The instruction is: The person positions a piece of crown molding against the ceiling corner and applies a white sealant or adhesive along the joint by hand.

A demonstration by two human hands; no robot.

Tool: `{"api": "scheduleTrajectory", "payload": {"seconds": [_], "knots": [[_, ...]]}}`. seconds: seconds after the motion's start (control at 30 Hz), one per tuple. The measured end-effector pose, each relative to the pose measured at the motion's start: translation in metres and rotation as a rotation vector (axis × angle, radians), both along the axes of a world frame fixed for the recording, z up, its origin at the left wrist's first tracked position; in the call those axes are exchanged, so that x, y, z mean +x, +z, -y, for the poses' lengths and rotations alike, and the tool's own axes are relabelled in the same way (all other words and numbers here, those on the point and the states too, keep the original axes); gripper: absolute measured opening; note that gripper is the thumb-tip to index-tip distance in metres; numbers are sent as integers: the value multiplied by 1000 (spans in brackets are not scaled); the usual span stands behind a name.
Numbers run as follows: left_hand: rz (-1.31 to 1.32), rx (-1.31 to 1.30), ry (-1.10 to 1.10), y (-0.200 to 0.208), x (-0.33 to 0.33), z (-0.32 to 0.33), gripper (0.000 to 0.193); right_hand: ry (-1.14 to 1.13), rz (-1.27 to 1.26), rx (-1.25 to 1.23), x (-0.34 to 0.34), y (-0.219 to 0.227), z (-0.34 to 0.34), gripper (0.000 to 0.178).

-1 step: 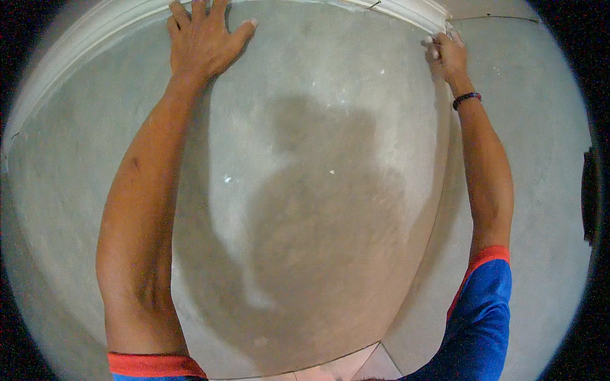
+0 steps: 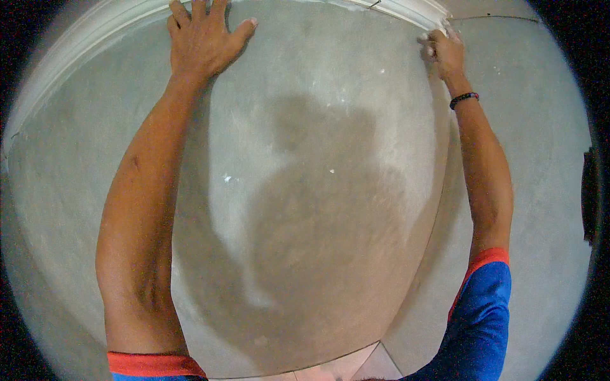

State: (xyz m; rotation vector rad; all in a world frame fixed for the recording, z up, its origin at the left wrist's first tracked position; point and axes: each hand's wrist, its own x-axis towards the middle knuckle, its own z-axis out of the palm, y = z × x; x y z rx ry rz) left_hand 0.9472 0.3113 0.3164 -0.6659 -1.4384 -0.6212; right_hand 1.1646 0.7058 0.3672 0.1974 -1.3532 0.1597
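My left hand (image 2: 202,41) lies against the grey plastered wall (image 2: 305,57) at the upper left, fingers spread and thumb out to the side. Its fingertips reach up to the white ceiling moulding (image 2: 101,38) and run out of the picture. At the upper right, my right hand (image 2: 448,54) is by the corner where the moulding ends, its fingers curled in. White residue coats its fingertips, and whatever they may hold is too small to make out. A dark beaded bracelet (image 2: 464,100) circles the right wrist.
A thin bent wire (image 2: 375,4) sticks out at the moulding. On the right, a second wall (image 2: 534,127) meets the first at a corner; a dark object (image 2: 588,197) is at its far edge. Pale tiles (image 2: 330,369) show at the bottom. My shadow falls on the wall.
My right hand and wrist have shifted slightly to the left at the corner. The left hand has stayed where it was.
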Motion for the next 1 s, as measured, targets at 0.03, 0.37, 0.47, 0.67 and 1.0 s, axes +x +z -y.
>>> {"api": "scheduleTrajectory", "payload": {"seconds": [0.03, 0.37, 0.47, 0.67, 1.0], "knots": [[1, 1, -5, 2, 2, -3, 84, -455, -95, 315, -3, 6, -4, 32], [-31, -7, -11, -1, -7, 10, 86, -288, -53, -6, -51, -18, 183, 30], [-39, -10, 24, 0, -12, 18, 87, -373, -76, 24, -57, -11, 182, 33], [-145, -58, -47, 7, -4, 0, 89, -691, -104, 264, -35, 24, 84, 50], [-342, 144, -111, 16, -36, -21, 88, -650, -59, 35, -60, 39, 83, 52]]}}
